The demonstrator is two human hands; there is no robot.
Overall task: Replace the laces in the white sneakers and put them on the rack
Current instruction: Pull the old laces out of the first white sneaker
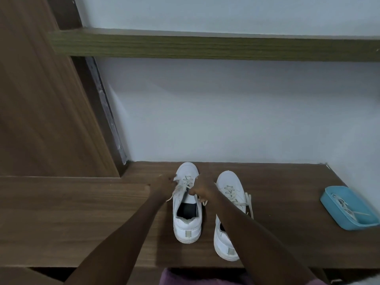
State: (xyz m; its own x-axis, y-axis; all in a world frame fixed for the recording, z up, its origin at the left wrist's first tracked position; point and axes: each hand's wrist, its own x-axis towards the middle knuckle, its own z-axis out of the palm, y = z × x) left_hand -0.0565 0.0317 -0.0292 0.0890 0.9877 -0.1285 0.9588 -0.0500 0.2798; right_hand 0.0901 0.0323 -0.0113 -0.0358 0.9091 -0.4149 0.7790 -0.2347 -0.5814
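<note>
Grip: my left hand [164, 185] and right hand [202, 189] are both curled tight at the lacing of the left low-top white leather sneaker [187, 221]. The left hand pinches one run of its cream flat lace [174, 191], which trails out below the fingers. The right hand is fisted over the other run, with a lace tip showing just under it. How the fingertips lie I cannot tell; they are too small and blurred.

Nearest me, below both forearms: a strip of purple cloth [205, 278] at the frame edge.

Under the grip: dark brown wood-grain bench top [82, 212]. The held sneaker stands upright on it, toe pointing away from me, with the tongue pulled open between the hands.

Just to the right of the right hand: the second white sneaker [228, 182], also toe-away, laced, its loose ends lying over its outer side. My right forearm crosses its heel.

Well to the right of the grip: a light blue rectangular plastic tray [329, 194] holding a bundle of pale laces [347, 208].

Left of the grip: a tall brown wooden panel [41, 99].

Beyond the grip: a pale wall [226, 110], and higher up an olive-brown wooden shelf board [205, 46].
</note>
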